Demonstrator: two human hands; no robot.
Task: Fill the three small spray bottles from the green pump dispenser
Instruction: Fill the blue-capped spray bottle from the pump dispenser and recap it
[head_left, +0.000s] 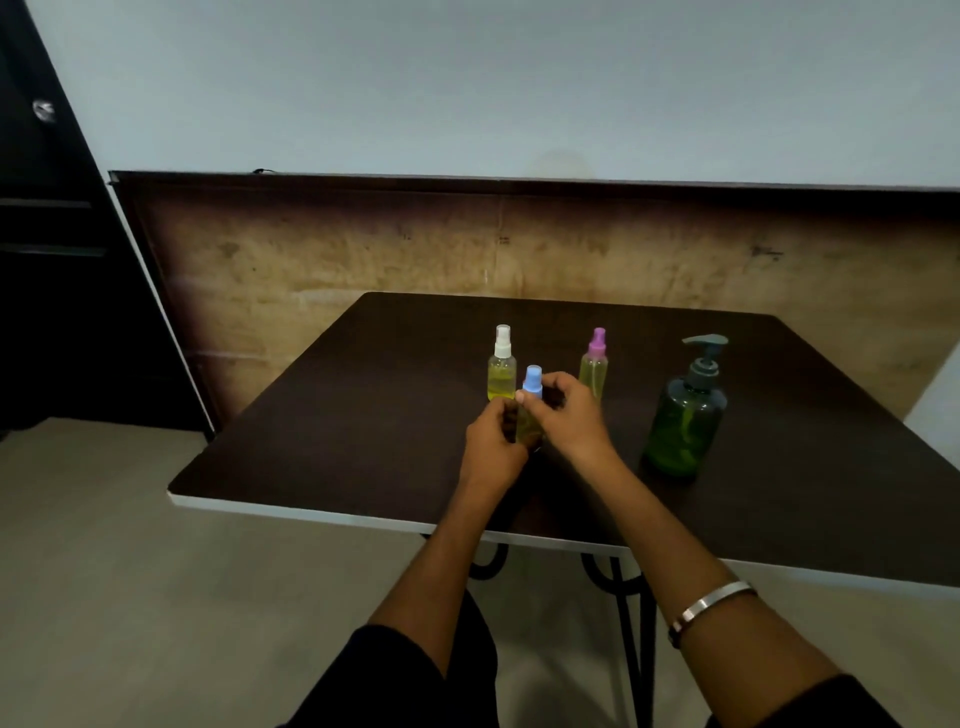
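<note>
The white bottle (502, 370) stands capped and yellow-filled on the table (311, 431). Just in front, the left hand (492, 441) grips the blue bottle (531, 410) round its body while the right hand (566, 410) pinches the blue cap — likely screwing it home; best kept upright and turned gently. The pink bottle (594, 366) stands behind, and the dispenser (684, 415) stands off to the right — untouched.

A dark brown counter (363, 415) with a pale front edge stands on black curved metal legs (628, 613) over a grey floor (104, 571). Behind its far edge a worn wooden panel (363, 260) lines the pale wall (467, 78). A black door (47, 260) stands beyond the counter's left edge.
</note>
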